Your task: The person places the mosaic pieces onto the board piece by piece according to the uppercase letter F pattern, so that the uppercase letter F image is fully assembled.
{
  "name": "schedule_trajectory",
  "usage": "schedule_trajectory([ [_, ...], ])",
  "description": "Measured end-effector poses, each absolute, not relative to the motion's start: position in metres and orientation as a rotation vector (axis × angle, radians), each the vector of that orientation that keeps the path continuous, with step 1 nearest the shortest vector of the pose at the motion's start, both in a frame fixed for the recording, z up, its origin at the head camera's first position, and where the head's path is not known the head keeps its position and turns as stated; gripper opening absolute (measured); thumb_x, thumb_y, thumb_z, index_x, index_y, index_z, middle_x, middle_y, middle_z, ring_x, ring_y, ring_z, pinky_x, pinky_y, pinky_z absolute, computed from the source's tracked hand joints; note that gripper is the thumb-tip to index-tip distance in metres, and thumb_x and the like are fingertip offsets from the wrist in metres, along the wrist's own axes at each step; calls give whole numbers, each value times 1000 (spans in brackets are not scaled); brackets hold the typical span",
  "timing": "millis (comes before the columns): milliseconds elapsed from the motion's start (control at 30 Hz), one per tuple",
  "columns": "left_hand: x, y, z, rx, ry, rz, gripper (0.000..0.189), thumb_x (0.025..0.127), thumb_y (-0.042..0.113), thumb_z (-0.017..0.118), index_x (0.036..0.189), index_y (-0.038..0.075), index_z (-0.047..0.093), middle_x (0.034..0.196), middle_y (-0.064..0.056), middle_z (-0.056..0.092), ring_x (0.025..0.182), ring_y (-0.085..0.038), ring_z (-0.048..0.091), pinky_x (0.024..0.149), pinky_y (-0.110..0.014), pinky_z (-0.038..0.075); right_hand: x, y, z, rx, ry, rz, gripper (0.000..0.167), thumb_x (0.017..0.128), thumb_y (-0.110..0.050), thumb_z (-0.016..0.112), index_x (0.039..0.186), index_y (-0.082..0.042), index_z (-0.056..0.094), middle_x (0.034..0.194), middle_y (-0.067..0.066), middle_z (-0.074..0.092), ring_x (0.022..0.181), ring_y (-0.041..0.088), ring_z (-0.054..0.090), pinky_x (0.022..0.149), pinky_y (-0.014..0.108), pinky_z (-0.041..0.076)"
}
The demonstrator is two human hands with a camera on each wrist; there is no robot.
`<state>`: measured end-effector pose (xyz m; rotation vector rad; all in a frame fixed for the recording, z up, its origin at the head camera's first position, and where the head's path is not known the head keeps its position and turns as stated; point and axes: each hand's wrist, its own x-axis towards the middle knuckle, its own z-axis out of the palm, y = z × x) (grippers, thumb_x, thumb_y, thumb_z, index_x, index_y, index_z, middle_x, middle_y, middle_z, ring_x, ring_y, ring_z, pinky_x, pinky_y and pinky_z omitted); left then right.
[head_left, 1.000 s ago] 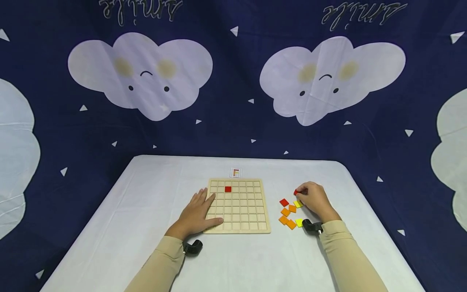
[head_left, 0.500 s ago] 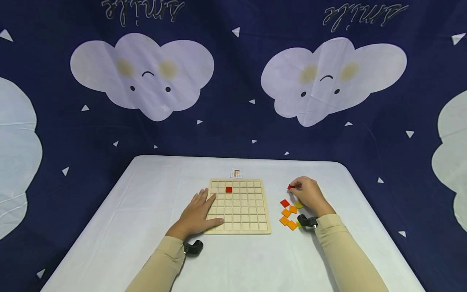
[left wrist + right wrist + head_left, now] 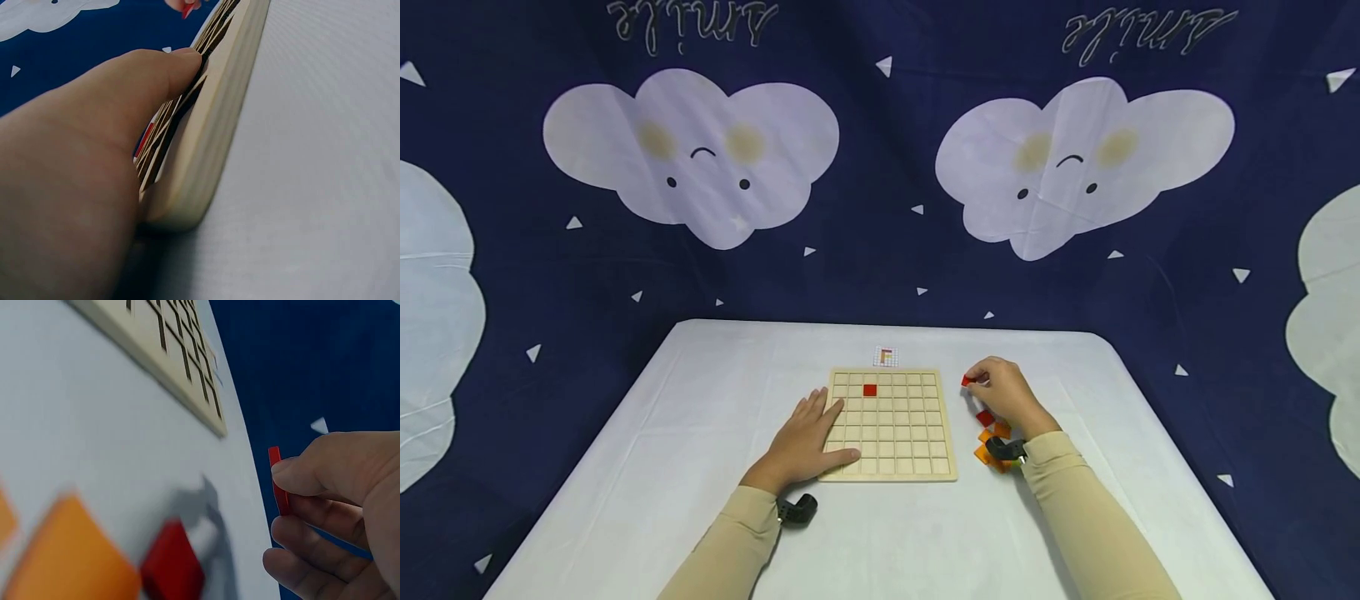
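A wooden grid board (image 3: 895,425) lies on the white table, with one red square tile (image 3: 869,390) in its second row from the far side. My left hand (image 3: 801,437) rests with spread fingers on the board's left edge; in the left wrist view the thumb (image 3: 156,72) lies over the rim. Between thumb and fingers my right hand (image 3: 1006,392) pinches another red tile (image 3: 279,481), held above the table to the right of the board. Below that hand lie a loose red tile (image 3: 985,418) and several orange tiles (image 3: 983,454), partly hidden by the wrist camera.
A small printed card with a coloured grid pattern (image 3: 886,357) lies just beyond the board's far edge. Behind the table (image 3: 760,350) hangs a dark blue cloth with clouds (image 3: 692,158). A black wrist camera (image 3: 797,508) sits on each wrist.
My right hand has moved left with the red tile, from above the loose tiles towards the board's far right corner. The left hand has stayed in place on the board.
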<state>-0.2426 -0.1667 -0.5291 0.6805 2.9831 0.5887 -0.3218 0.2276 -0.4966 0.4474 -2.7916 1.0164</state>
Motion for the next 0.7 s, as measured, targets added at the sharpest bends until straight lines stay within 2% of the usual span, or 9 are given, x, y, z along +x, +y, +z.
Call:
schedule_trajectory([
  [700,-244,-169,-530,693,2982,552,107,91,80,55,165,6,33,170,-26,14,158,-37,6,127,-45,4,-323,165,-493,739,-2708,1041,10,89,-1,82,98,-4,79,99,2,70,89,19,68,79,35,59],
])
